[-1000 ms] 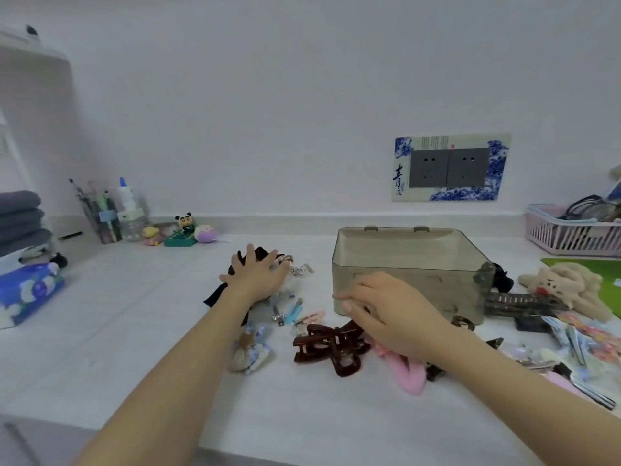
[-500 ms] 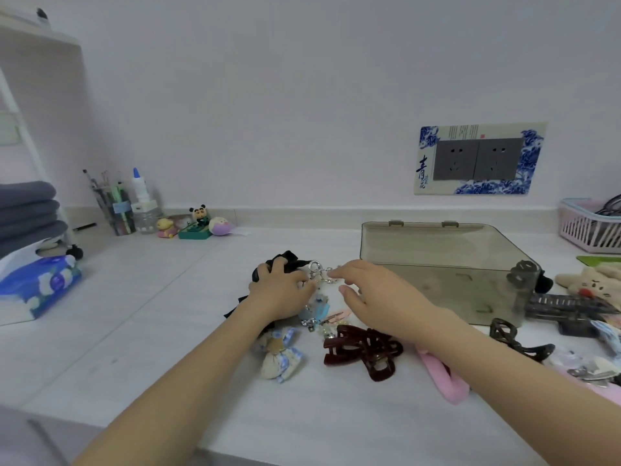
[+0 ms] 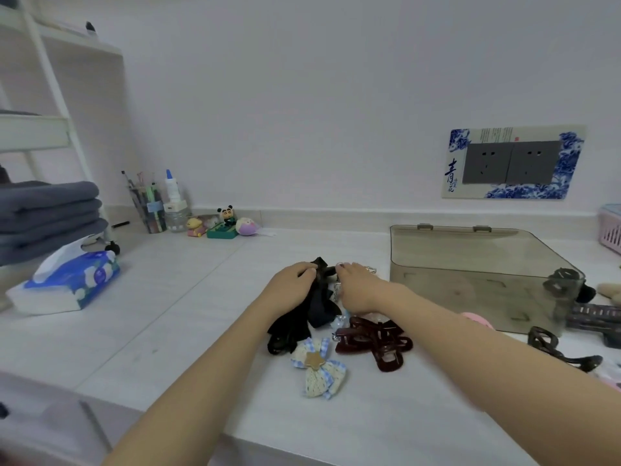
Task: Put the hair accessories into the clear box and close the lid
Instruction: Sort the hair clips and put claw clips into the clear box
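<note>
My left hand (image 3: 293,283) and my right hand (image 3: 358,287) both pinch the top of a black ribbon bow (image 3: 316,304) that trails toward me on the counter. The clear smoky box (image 3: 484,280) sits to the right with its lid down. In front of the hands lie a dark red claw clip (image 3: 376,341) and a blue checked bow clip (image 3: 319,368). A pink accessory (image 3: 477,320) peeks out behind my right forearm. A dark chain-shaped clip (image 3: 551,344) lies right of the box's front.
A tissue pack (image 3: 70,280) and folded grey towels (image 3: 47,213) sit at the left by a white shelf. A pen cup (image 3: 148,210), a bottle and small figurines (image 3: 225,223) line the back wall. A pink basket (image 3: 610,230) stands at the far right.
The view has swung left. My right hand moved from the box's front to the black bow, joining my left hand, and both now grip it.
</note>
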`<state>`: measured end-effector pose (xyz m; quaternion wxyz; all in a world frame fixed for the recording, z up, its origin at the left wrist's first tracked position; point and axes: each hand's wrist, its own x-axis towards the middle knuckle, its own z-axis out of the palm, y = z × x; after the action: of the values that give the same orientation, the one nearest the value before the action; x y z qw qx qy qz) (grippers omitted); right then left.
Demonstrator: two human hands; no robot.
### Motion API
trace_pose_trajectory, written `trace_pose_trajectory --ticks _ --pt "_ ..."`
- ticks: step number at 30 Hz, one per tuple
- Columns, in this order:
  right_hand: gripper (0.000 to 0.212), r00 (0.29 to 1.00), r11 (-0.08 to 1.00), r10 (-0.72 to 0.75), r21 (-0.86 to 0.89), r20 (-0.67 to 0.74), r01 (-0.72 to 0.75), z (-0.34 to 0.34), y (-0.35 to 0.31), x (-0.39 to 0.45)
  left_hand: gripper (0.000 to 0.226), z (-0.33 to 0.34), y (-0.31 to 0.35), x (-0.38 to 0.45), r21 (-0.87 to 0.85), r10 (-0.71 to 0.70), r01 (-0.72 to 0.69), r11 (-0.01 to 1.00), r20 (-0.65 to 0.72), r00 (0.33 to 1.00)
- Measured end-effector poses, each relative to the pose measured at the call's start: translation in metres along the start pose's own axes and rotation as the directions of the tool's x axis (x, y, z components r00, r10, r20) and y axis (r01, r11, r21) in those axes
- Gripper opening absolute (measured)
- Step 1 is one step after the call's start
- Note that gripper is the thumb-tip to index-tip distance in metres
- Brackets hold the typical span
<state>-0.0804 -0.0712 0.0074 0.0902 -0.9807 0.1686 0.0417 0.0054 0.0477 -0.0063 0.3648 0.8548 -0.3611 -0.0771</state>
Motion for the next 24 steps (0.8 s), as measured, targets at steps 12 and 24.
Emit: trace_pose_trajectory --ticks 12,24 --pt "0.029 0.987 0.989 -0.120 -0.078 0.108 0.129 -0.006 -0.002 -0.040 0.038 -0.001 0.001 -0.033 0.075 0.034 -0.040 0.996 0.074 0.997" --pt "0.047 0.949 0.980 -0.138 0.100 -0.285 0.172 -0.022 0.029 -0.110 0.035 0.014 0.061 -0.059 0.281 0.250 -0.204 0.938 -0.135 0.959"
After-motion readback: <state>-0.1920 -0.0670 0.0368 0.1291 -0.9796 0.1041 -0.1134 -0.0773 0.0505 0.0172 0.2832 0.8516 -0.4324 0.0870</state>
